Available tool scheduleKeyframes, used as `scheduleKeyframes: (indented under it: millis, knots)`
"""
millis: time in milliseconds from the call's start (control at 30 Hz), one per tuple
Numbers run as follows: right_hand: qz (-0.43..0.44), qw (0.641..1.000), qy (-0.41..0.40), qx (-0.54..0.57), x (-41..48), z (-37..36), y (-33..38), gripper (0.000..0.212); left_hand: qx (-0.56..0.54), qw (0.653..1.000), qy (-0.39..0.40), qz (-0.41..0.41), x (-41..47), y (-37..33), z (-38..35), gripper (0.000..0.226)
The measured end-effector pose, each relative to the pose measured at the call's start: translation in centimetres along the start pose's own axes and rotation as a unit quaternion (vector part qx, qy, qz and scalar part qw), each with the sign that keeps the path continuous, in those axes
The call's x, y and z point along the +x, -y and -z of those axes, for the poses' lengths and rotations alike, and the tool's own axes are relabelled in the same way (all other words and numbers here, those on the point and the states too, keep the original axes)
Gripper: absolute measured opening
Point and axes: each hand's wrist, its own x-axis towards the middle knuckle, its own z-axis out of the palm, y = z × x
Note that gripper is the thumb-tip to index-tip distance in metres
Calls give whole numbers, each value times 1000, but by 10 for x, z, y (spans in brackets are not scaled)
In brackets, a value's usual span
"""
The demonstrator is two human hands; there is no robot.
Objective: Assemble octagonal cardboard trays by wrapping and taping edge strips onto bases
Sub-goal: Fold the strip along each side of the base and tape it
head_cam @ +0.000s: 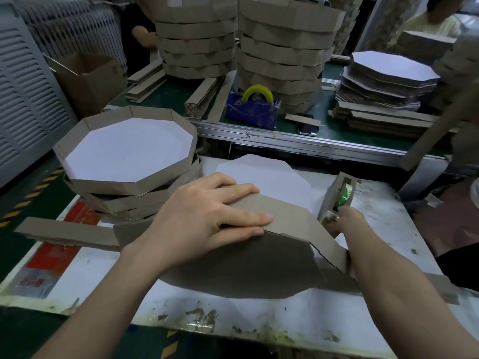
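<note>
**Left hand pins edge strip to a base, right hand at the tape dispenser**

The white tabletop (103, 275) carries an octagonal cardboard base (246, 268) in the middle. Its grey face is turned toward the camera and its far edge seems raised.

Far behind the base, on a green bench, stand two tall stacks of finished trays (282, 60). To the right of them is a stack of flat white-faced bases (388, 81).

Just left of the base, a shorter stack of finished trays (166, 174) sits on the tabletop, the top one showing its white floor.

A long edge strip (64, 231) starts well left of the base. It runs under the left hand and bends along the base's upper edges toward the right.

A second base (264, 177), white side up, lies flat just behind the grey one.

The left hand (204, 218) rests on the strip at the base's upper left edge. Its fingers (248, 218) are straight and together, pressing the strip flat.

A cardboard-sided tape dispenser (334, 198) with a green tape roll (346, 196) stands just right of the base.

The right hand (347, 221) reaches to the dispenser's lower end. Its fingers are hidden behind the hand, so I cannot tell how they are set.

Further behind the base, a blue tape dispenser (252, 110) carries a yellow roll (258, 93).
</note>
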Motion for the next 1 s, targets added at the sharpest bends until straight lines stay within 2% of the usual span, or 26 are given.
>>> scheduleKeyframes:
  millis: [67, 167, 400, 600, 767, 1000]
  knots:
    - [-41, 994, -12, 99, -4, -2, 1, 32, -1, 1000, 0, 0, -1, 0, 1, 28]
    - [-27, 986, -23, 161, -20, 0, 1, 13, -5, 1000, -2, 0, -2, 0, 1, 27]
    - [10, 980, 0, 199, -21, 15, -37, 15, -15, 999, 15, -38, 3, -9, -1, 27]
    - [26, 989, -24, 141, -19, 6, -53, 22, -33, 999, 10, -39, 2, -6, 1, 25]
    - [39, 989, -4, 144, -7, 14, -60, 21, -42, 998, 11, -43, 0, -8, 1, 24]
    - [66, 998, -4, 14, 14, 18, -70, 27, -29, 998, 9, -48, -1, -7, 0, 24]
